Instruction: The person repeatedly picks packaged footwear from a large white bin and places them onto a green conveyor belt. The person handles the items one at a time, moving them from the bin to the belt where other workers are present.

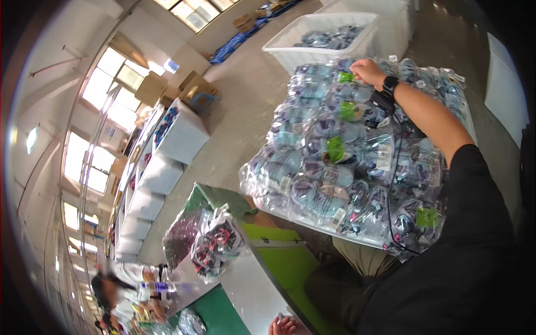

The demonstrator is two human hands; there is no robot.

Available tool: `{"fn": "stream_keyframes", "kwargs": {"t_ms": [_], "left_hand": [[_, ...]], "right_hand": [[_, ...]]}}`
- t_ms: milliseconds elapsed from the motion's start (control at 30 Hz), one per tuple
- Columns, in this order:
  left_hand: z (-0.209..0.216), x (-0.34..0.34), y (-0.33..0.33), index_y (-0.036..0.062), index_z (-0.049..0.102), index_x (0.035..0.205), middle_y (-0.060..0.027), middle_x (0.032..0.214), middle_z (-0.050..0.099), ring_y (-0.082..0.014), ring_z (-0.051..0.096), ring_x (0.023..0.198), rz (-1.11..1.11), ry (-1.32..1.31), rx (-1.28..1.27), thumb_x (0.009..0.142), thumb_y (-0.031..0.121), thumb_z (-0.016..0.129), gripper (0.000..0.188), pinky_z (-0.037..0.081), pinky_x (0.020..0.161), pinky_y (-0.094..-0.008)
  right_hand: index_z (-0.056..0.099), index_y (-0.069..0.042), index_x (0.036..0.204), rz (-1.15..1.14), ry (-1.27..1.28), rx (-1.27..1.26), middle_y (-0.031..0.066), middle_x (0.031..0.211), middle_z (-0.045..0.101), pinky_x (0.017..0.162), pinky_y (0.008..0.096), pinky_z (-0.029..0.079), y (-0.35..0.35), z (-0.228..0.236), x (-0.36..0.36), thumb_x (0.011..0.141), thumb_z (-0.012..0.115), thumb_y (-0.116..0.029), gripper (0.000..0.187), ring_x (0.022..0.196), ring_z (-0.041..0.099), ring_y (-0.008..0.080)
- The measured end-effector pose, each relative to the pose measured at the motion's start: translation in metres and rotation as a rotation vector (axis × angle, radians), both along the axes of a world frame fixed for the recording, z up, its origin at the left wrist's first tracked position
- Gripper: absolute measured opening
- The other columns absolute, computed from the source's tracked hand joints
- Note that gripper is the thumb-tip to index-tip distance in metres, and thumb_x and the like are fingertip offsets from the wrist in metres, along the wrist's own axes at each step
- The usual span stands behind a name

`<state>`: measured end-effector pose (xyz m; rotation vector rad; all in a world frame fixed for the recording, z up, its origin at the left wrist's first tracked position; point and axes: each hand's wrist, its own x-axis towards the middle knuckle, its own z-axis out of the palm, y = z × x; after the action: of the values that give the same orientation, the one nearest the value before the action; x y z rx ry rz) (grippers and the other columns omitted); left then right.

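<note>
Rows of clear plastic bags [329, 151] with light-blue and purple pieces inside, perhaps footwear, cover a white tray-like base [357, 239]. Some carry bright green labels. Over their far side my right hand [368, 72] is closed, fingers curled by the top of a bag; whether plastic is pinched in them is hidden. A dark watch and a small black device with a cable [393, 184] are on that wrist. At the bottom edge my left hand [283, 325] shows only in part, its fingers loosely bent and apart beside a grey tabletop [254, 296], with nothing visible in it.
Beyond the bags stands a white bin [318, 53] of similar pieces. A bag of dark and red pieces [216, 245] lies on the table with a green mat [218, 312]. A person [125, 296] works at lower left. White bins [181, 131] line the left.
</note>
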<state>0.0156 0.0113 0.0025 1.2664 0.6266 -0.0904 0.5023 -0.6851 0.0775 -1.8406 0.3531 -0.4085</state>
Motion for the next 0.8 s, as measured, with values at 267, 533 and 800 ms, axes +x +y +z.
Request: {"fn": "stream_keyframes", "kwargs": {"t_ms": [267,533,800], "left_hand": [[0.007,-0.002,0.010,-0.0061,0.046,0.136,-0.0220,0.114,0.066,-0.0286,0.070,0.094,0.003,-0.014,0.134,0.107,0.023,0.050,0.041,0.058,0.081,-0.0364],[0.032,-0.037,0.043,-0.0028,0.054,0.136,-0.0147,0.114,0.068,-0.0199,0.067,0.100,0.112,-0.053,0.295,0.103,0.022,0.059,0.041,0.057,0.084,-0.0322],[0.044,-0.075,0.132,0.0001,0.058,0.132,-0.0080,0.112,0.066,-0.0167,0.062,0.104,0.346,0.079,0.449,0.100,0.025,0.063,0.041,0.055,0.085,-0.0326]], "right_hand": [[0.068,-0.004,0.111,1.018,-0.031,0.045,0.0022,0.088,0.068,0.068,0.0276,0.053,0.289,0.087,-0.083,0.097,0.063,-0.029,0.029,0.078,0.065,0.0104],[0.073,-0.002,0.099,1.673,-0.075,-0.201,0.0116,0.088,0.074,0.073,0.0338,0.054,0.570,-0.038,-0.201,0.091,0.067,-0.031,0.031,0.080,0.069,0.0192],[0.074,-0.010,0.088,1.481,-0.263,-0.196,0.0059,0.080,0.070,0.069,0.0395,0.053,0.639,-0.116,-0.278,0.086,0.068,-0.028,0.019,0.075,0.067,0.0276]]}}
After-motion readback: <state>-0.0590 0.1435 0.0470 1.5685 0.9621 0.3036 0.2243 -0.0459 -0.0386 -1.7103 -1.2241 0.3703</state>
